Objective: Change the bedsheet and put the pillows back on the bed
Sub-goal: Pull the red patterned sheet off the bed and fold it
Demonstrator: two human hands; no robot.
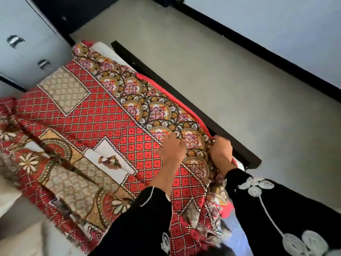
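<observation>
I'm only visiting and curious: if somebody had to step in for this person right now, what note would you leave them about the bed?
Left hand: on top of the red patterned bedsheet near the bed's side edge, fingers curled; whether it pinches fabric is unclear.
Right hand: grips the sheet's edge beside the dark bed frame.
Done: the sheet lies spread over most of the bed.
Left: the border is bunched along this side and white mattress shows at the far corner, so tuck and smooth. No pillow is plainly in view; they go back on afterwards.
</observation>
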